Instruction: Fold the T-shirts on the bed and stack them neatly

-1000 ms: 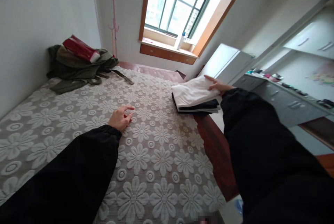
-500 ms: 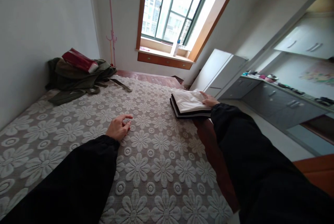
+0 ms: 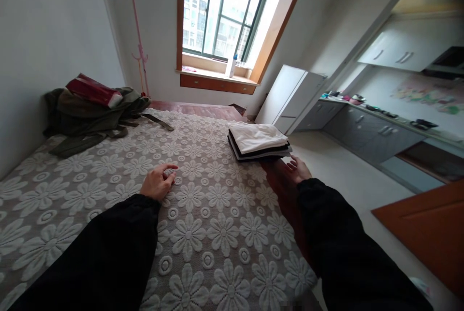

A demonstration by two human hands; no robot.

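Observation:
A stack of folded clothes [image 3: 258, 138], white on top with black and grey layers below, lies at the right edge of the table. Just in front of its right corner is my right hand [image 3: 298, 168], off the table's edge, with fingers apart and holding nothing. My left hand [image 3: 158, 181] rests over the flowered tablecloth [image 3: 190, 233] left of the middle, fingers loosely curved and apart, nothing in them. Both arms wear black sleeves.
At the far left of the table lies a dark green bag [image 3: 87, 117] with a red box [image 3: 93, 90] on it. Behind stand a pink coat rack [image 3: 137, 25] and a white fridge [image 3: 281, 93]. A wooden chair or panel [image 3: 427, 226] stands at right.
My right hand has come off the top of the white folded cloth and moved down and nearer, beside the stack. My left hand stays about where it was. The view has turned slightly right.

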